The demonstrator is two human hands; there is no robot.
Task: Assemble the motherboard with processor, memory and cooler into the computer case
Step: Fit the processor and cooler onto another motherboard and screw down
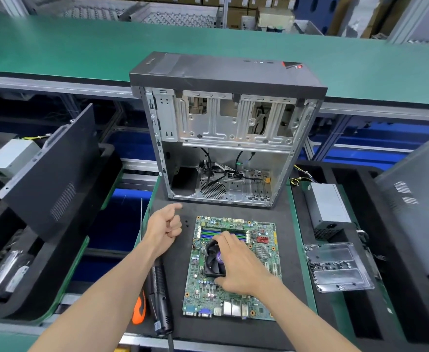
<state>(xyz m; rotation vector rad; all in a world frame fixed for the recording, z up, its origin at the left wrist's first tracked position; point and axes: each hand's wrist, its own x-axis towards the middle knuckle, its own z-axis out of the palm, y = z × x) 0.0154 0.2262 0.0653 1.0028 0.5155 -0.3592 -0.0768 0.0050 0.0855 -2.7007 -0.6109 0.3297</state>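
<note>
Resting on the motherboard (233,265), the cooler (214,260) sits under the right hand (239,262).

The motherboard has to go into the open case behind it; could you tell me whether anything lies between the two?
Nothing visible does. Only bare black mat separates the motherboard from the computer case. Loose cables hang inside the case over its floor.
</note>
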